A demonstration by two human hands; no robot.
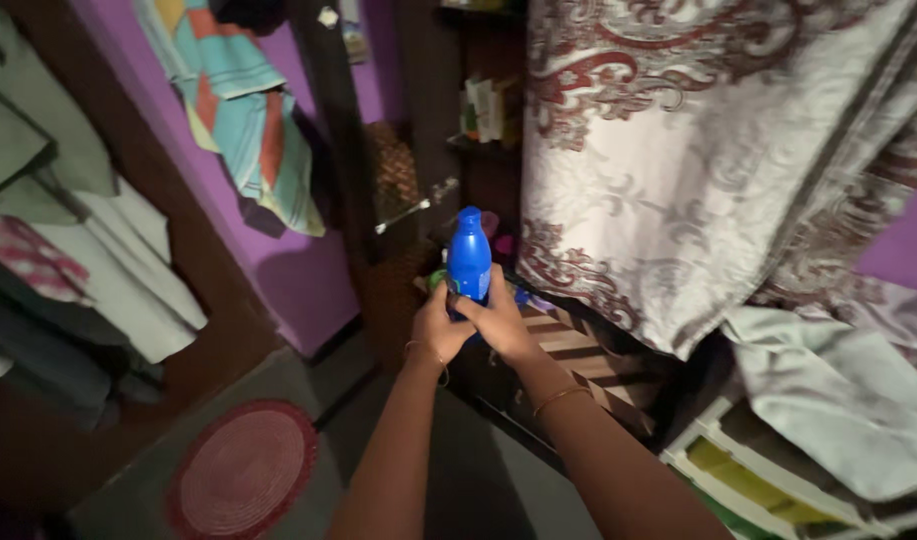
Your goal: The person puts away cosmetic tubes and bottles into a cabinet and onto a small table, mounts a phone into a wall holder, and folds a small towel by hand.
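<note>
A blue plastic bottle (468, 255) with a blue cap stands upright in the middle of the view. Both my hands wrap around its lower half. My left hand (438, 327) grips it from the left side, and my right hand (500, 318) grips it from the right, fingers across the front. A thin bangle sits on each wrist. The bottle's base is hidden behind my fingers.
A patterned maroon-and-white curtain (678, 170) hangs at the right over a striped cabinet front (578, 355). Dark shelves (483, 120) hold small items behind the bottle. Clothes (78, 250) hang at the left, a striped cloth (248, 110) on the purple wall, a round red mat (243, 470) on the floor.
</note>
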